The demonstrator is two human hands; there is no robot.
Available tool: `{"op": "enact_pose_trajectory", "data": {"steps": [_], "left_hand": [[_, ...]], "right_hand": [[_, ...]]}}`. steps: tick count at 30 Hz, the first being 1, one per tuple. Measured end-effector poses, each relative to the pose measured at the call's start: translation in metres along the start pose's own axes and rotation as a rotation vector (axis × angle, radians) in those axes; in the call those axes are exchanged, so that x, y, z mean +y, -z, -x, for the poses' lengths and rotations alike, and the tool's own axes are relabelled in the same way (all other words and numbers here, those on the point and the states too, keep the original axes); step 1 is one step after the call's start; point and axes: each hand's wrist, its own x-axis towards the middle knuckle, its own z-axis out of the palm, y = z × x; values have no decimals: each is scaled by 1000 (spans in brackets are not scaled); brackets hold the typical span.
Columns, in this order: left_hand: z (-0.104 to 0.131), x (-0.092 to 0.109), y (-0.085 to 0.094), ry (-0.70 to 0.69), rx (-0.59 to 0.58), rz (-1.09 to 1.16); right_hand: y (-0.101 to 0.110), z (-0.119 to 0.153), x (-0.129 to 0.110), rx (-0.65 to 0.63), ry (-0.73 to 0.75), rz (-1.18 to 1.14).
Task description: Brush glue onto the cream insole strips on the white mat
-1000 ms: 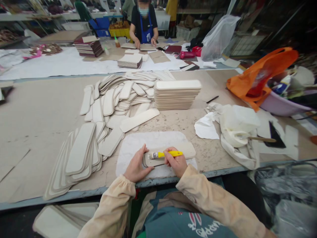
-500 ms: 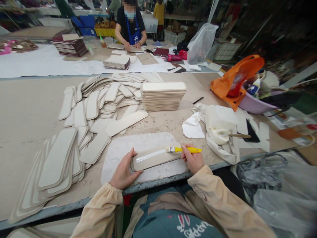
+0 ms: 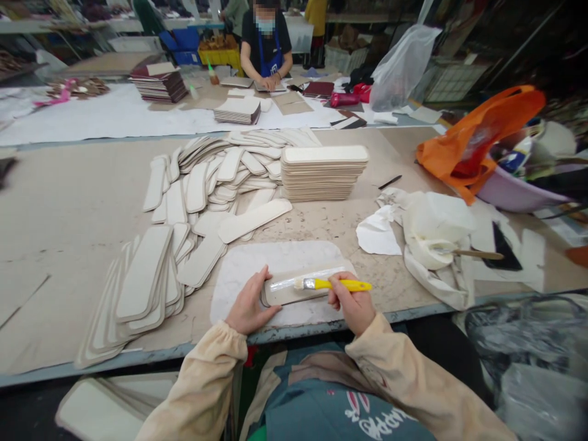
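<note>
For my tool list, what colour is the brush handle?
The brush handle is yellow, seen best in the head view.

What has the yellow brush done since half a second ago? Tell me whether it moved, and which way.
Yes: judged against the tall stack of panels, the yellow brush has moved left, toward the left hand.

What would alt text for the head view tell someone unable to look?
The right hand holds a yellow brush over a pale panel bearing a glossy streak, while the left hand rests at the panel's left end. Beyond are a stack of similar panels and, to its left, a loose heap.
</note>
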Motion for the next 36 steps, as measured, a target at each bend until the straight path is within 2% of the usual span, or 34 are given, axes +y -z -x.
{"op": "enact_pose_trajectory", "data": {"steps": [3,5,10,13,17,24,28,32,36], "left_hand": [[1,0,-1,4,9,6],[1,0,-1,8,12,7],[0,0,0,-3,2,-3],[-1,1,1,-9,-1,-16],[-1,1,2,-9,-11,-51],[-1,-3,0,-1,-13,-101],[-2,-4,-1,2,-7,-122],[-2,-4,-1,-20,3,-123],[-1,-4,-1,-13,2,-105]], "right_hand": [[-31,0,7,-114,-21,-38],[-42,-1,12,-161,-31,-16],[-43,-2,16,-192,-28,49],[-29,-2,14,-160,2,106],[3,-2,12,-93,18,168],[62,-3,7,138,45,274],[87,-7,7,212,64,351],[101,-8,6,279,87,421],[90,-5,-2,322,127,398]]}}
